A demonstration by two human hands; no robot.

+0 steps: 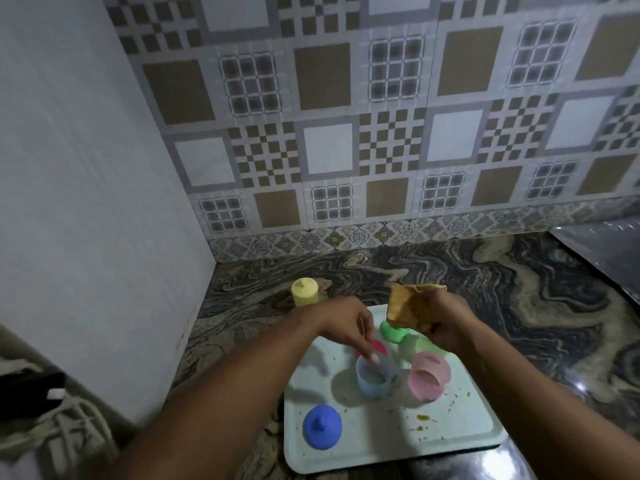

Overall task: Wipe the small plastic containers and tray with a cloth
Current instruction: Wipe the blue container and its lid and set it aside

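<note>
A pale, smooth plastic tray [381, 439], rectangular with rounded corners and a low raised rim, lies on a glossy counter [519, 306] of swirled black-and-tan stone. Yellowish crumbs and a smear speckle the tray's surface toward 4 o'clock.

Near the tray's centre stands a translucent blue cup [372, 384], a short open cylinder with a dull residue at its bottom. The left hand [346, 327] reaches down over it, a fingertip touching the rim at the cup's 12 o'clock. Whether this grip actually pinches the rim cannot be told.

At 3 o'clock of the blue cup, just beside it, a translucent pink cup [429, 379] of the same round form sits tilted, its mouth turned toward the camera. At the tray's 12 o'clock lie a glossy green lid [391, 332] and a pale green cup [415, 346], partly hidden under the right hand [448, 329]. A red lid [380, 347] shows just behind the blue cup. At the tray's 8 o'clock rests a matte blue lid [322, 427], domed with a small knob.

The right hand hovers over the tray's 12 o'clock edge, its grip wrapped around a crumpled tan cloth [408, 306], soft and creased, bunched upward.

Off the tray at 11 o'clock, a yellow container [304, 292] with a knobbed cap stands on the counter beside a plain white panel [86, 202]. Behind rises a wall of patterned tiles [346, 133], brown, white and grey squares.
</note>
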